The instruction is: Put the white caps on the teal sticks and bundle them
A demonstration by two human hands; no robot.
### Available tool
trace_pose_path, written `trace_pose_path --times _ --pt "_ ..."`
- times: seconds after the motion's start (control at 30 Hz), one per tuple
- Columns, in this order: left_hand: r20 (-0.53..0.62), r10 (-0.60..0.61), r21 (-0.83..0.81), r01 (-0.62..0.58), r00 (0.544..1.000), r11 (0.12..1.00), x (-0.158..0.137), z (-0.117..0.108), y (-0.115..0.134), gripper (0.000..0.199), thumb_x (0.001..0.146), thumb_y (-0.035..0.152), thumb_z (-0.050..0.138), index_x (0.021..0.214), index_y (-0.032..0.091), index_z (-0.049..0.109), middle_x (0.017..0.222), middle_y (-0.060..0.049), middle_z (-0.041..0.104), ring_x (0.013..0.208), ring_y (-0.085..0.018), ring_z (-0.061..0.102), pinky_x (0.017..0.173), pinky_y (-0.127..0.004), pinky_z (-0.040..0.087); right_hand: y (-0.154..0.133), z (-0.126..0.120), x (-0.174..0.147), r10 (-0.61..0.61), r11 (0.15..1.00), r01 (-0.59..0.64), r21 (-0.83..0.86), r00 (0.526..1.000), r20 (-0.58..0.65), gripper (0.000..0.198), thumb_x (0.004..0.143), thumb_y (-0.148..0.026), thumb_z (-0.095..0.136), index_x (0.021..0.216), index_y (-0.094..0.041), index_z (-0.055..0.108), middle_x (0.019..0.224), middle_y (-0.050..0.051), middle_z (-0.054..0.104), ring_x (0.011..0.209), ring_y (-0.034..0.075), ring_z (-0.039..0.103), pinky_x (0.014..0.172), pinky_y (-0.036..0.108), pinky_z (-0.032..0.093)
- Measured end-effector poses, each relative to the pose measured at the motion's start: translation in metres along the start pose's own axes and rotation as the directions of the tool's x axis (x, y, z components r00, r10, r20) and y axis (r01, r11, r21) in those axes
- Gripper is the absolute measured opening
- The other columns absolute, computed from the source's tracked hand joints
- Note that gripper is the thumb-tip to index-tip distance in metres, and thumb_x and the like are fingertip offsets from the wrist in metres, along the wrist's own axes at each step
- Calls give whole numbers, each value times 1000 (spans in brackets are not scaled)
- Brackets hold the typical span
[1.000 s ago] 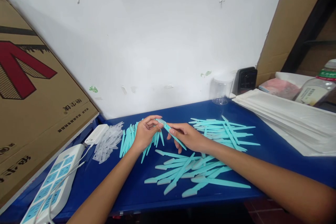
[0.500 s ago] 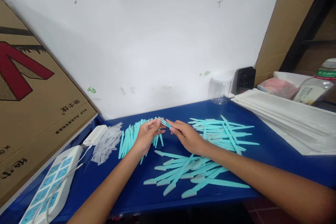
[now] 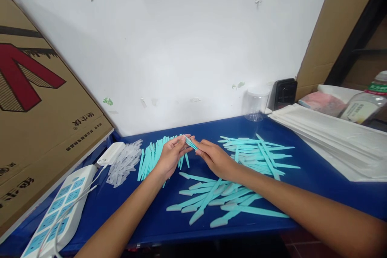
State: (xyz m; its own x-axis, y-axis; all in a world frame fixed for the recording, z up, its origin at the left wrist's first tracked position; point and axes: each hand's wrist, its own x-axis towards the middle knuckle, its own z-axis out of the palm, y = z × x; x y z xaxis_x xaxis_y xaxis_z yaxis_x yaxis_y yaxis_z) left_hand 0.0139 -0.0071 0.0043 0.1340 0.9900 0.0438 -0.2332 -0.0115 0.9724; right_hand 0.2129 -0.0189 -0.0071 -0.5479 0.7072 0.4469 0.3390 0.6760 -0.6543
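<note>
Several turquoise eyebrow razors (image 3: 191,143) are bunched together between my two hands, above the middle of the blue table (image 3: 130,213). My left hand (image 3: 169,156) pinches their far end with thumb and fingers. Gripping the near end is my right hand (image 3: 216,158), its thumb pressed along them. Behind the left hand lies a row of turquoise razors (image 3: 149,159), partly covered by it. More razors (image 3: 205,198) are spread loosely in front, and another pile (image 3: 266,155) is beyond my right forearm. Small clear plastic caps (image 3: 123,163) are heaped at the left.
A white power strip (image 3: 71,213) with cables and a white adapter (image 3: 111,153) lie on the left, beside a cardboard box (image 3: 57,129). At the back right stands a clear jar (image 3: 256,105). White plastic bags (image 3: 329,141) and a bottle (image 3: 364,107) are on the right.
My left fingers have closed in around the razors, and the hands are slightly closer together. The whole view has shifted a little. The piles look unchanged.
</note>
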Motion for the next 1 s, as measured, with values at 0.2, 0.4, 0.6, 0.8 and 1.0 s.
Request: trace_pose_path --times 0.2,0.4,0.6,0.8,1.0 --pt "-69 42 29 -40 997 999 -2 4 0 52 86 40 77 131 18 63 111 -14 77 105 -25 73 92 -39 58 1 0 -1 -18 1000 18 -24 1000 -2 47 108 -30 36 155 -30 40 92 4 53 81 19 52 76 32 43" --pt "-75 63 56 -59 995 997 -1 4 -1 49 83 44 78 122 16 69 115 -15 76 103 -25 73 89 -38 60 0 -1 -1 -21 999 21 -40 1000 -8 47 108 -29 36 155 -30 41 95 5 56 82 19 54 75 32 43" --pt "-127 96 81 -86 987 993 5 -3 2 49 82 41 80 120 11 70 110 -18 77 103 -28 74 89 -39 60 1 1 0 120 985 -124 121 992 39 54 107 -36 41 157 -19 34 103 8 66 70 17 58 68 32 47" --pt "-177 135 93 -120 975 988 7 -12 10 50 81 38 81 121 10 68 113 -19 76 102 -30 75 84 -37 61 1 -5 1 186 951 -220 216 968 171 41 107 -44 38 98 -17 67 79 3 71 57 12 55 58 26 41" --pt "-237 177 101 -157 955 982 12 -22 12 51 80 38 82 119 10 68 111 -19 76 96 -28 76 79 -33 61 1 -9 2 242 923 -307 233 932 269 41 105 -47 40 84 -18 58 61 -2 57 53 13 49 54 25 38"
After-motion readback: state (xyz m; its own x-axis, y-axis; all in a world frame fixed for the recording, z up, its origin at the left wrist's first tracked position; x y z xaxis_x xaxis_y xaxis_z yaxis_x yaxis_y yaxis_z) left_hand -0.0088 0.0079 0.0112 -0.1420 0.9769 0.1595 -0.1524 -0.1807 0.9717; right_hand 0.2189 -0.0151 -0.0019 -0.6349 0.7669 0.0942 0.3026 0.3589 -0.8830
